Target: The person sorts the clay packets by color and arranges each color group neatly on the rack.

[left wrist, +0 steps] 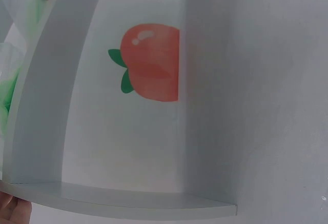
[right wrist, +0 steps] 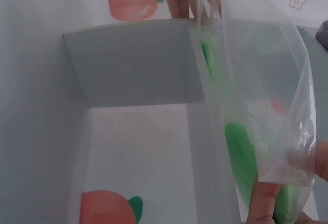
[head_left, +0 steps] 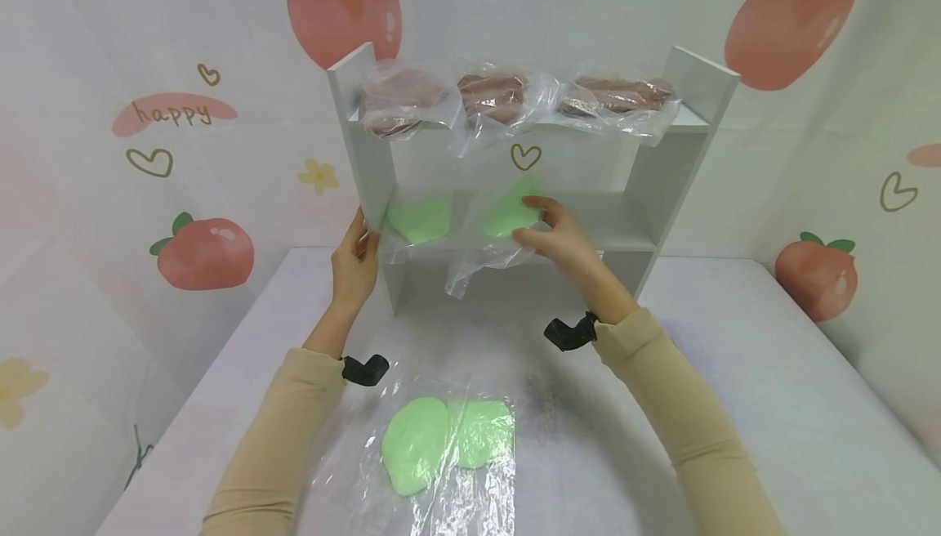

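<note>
A white shelf unit point(head_left: 669, 185) stands on the table. My right hand point(head_left: 569, 246) pinches a clear plastic bag with a flat green piece point(head_left: 507, 213) inside, at the front of the middle shelf. In the right wrist view, fingers point(right wrist: 264, 198) press that green piece point(right wrist: 240, 147) through loose plastic. My left hand point(head_left: 354, 266) holds the front edge of the unit's left side panel, thumb in front and fingers on the outer side. Beside it on the same shelf lies another bagged green piece point(head_left: 419, 220). What the green material is, I cannot tell.
Three clear bags with brown contents, left point(head_left: 400, 99), middle point(head_left: 492, 96) and right point(head_left: 621, 95), lie along the top shelf. Nearer me on the white table point(head_left: 706, 405), a clear plastic sheet or bag point(head_left: 470, 511) holds two more green pieces point(head_left: 415, 446). Fruit-printed cloth hangs behind.
</note>
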`<state>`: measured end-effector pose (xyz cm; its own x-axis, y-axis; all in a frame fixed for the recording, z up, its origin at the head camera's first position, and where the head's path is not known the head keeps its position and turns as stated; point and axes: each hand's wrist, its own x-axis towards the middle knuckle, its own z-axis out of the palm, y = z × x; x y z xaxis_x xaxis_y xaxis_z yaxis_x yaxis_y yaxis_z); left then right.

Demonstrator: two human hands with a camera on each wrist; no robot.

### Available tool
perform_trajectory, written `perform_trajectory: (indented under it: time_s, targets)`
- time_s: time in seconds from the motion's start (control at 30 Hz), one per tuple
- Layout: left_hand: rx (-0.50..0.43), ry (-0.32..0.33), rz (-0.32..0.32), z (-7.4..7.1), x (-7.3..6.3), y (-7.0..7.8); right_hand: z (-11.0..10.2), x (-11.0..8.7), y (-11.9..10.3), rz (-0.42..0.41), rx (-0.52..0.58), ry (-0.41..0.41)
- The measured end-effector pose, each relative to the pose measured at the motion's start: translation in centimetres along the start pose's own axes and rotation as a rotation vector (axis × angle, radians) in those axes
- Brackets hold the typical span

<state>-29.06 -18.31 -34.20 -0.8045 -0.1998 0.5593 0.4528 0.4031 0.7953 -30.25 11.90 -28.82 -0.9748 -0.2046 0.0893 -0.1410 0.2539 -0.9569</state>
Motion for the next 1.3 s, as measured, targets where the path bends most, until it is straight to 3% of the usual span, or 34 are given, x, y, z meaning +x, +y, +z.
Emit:
perform_trajectory:
  time_s: [0.17,0.57,0.97,1.3]
  targets:
    - [0.005,0.0,-0.006,0.0,0.0,0.1,0.7,0.4,-0.3,-0.027,-0.093,-0.023]
    - [0.01,-0.002,-0.004,0.0,0.0,0.0,2.0,1.3,-0.2,-0.063,-0.248,0.076]
    - [0.02,-0.013,-0.008,-0.1,-0.1,0.1,2.9,1.8,-0.5,-0.113,-0.283,0.162]
    - [0.032,0.008,0.002,0.0,-0.1,0.5,3.2,2.3,-0.5,-0.135,-0.406,0.174]
